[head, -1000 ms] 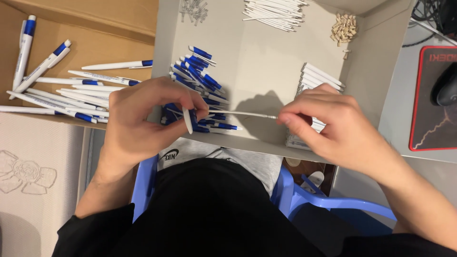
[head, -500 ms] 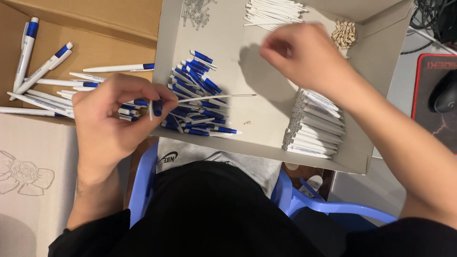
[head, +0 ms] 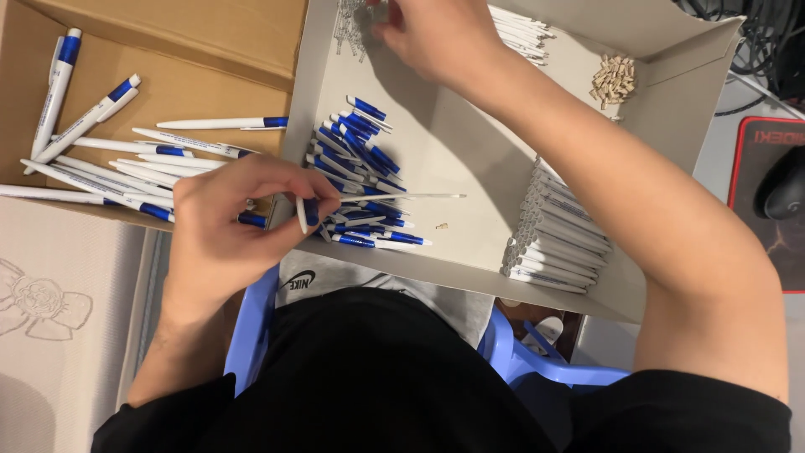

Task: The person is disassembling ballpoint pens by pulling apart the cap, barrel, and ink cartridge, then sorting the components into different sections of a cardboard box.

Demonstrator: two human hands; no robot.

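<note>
Refill (head: 402, 197), a thin white rod, sticks out to the right from the left hand (head: 239, 226), whose fingers (head: 285, 180) are closed around a pen part with a white and blue end; the rod reaches across the heap of blue clips (head: 360, 180) and hangs just over the floor of the grey tray (head: 470, 159). Closest to the camera are the person's dark lap and the edge of a blue stool (head: 537, 361) below the tray. Just right of the refill's tip lies one tiny tan piece (head: 441, 226) on the tray floor. At the tray's near right corner sits a stack of white barrels (head: 558, 239), laid side by side in rows. Left of the tray, in a cardboard box (head: 168, 50), finished white and blue pens (head: 109, 159) lie scattered, some touching the left hand's knuckles. Farther off, the right hand (head: 436, 33) reaches into the tray's far left corner, its fingers pinched together over a small heap of metal springs (head: 348, 25); whether they hold one I cannot tell. Beside that hand lies a bundle of white refills (head: 520, 29), and at the far right corner a small pile of tan tips (head: 614, 80). Beyond the tray's right wall a dark mouse (head: 784, 189) rests on a red-edged mat (head: 746, 210).
</note>
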